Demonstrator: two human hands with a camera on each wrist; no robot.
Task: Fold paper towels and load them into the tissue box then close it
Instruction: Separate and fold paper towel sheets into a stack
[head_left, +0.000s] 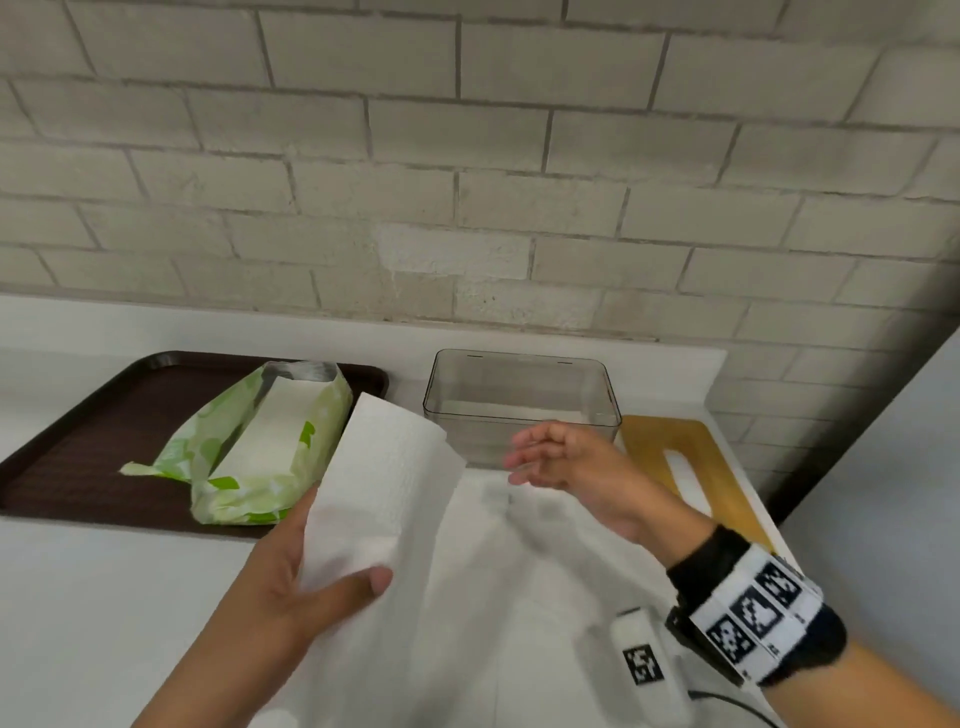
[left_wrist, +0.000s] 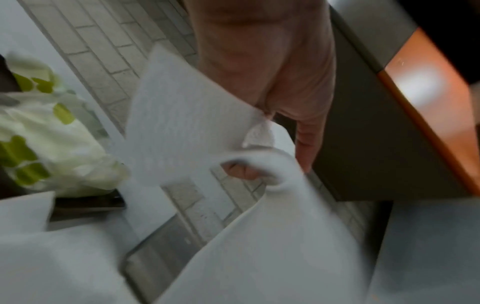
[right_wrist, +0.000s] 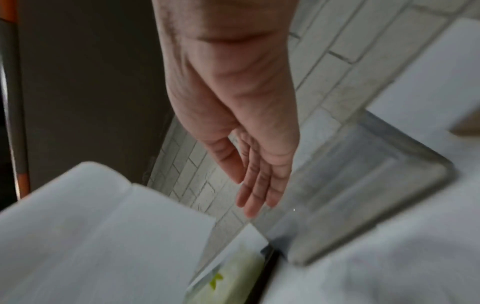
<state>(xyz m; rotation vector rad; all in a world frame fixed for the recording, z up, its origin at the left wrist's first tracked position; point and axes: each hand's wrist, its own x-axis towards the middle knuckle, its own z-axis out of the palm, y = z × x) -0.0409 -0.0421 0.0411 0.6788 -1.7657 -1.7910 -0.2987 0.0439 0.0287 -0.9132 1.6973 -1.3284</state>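
My left hand (head_left: 332, 561) grips a white paper towel (head_left: 384, 483) with the thumb on top; the sheet stands folded and trails down over the counter. In the left wrist view the paper towel (left_wrist: 182, 127) curls round a fingertip. My right hand (head_left: 550, 457) hovers just right of the sheet with relaxed, straight fingers (right_wrist: 254, 195) and holds nothing. Behind it stands the clear tissue box (head_left: 519, 400), lid off, a little white paper on its floor. Its wooden lid (head_left: 680, 467) with a slot lies to the right.
A green-and-white towel pack (head_left: 260, 447), torn open, lies on a dark brown tray (head_left: 88, 426) at the left. A brick wall (head_left: 467, 182) runs behind the white counter (head_left: 104, 597). A small white tagged device (head_left: 644, 665) sits near my right wrist.
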